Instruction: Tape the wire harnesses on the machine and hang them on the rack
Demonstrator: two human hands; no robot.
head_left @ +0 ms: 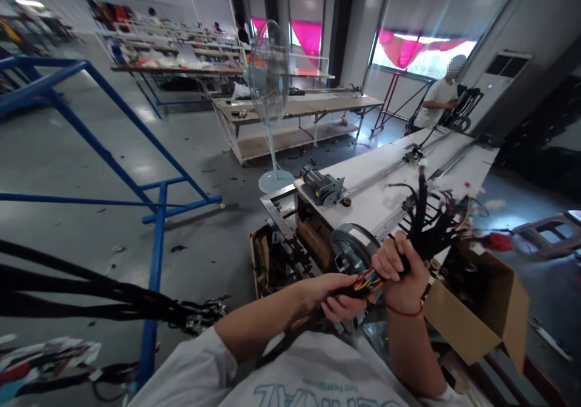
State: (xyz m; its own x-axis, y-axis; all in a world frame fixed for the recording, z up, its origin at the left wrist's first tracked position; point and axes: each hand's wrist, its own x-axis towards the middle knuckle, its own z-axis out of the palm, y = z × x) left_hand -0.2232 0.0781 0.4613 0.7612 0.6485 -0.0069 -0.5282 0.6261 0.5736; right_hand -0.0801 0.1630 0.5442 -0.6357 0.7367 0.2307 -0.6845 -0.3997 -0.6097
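Note:
My left hand [342, 301] is wrapped around the lower part of a wiring harness [426, 228]. Higher up, my right hand [403, 268], with a red cord at its wrist, grips the same bundle. Bare coloured wires [370, 280] show between the two hands, yellow, red and blue among them. Above the right hand the harness fans out into several black-wrapped branches, with small connectors at their ends that are partly blurred. A red connector [499, 242] sticks out to the right. The lower end of the bundle runs down towards my body.
Ahead is a long white workbench [363, 180] with a motor [320, 183] and rails. An open cardboard box [463, 322] sits at the right. On the left are a blue metal frame [157, 256] and hanging black harnesses [113, 298]. A fan [272, 135] and a person [436, 101] are farther off.

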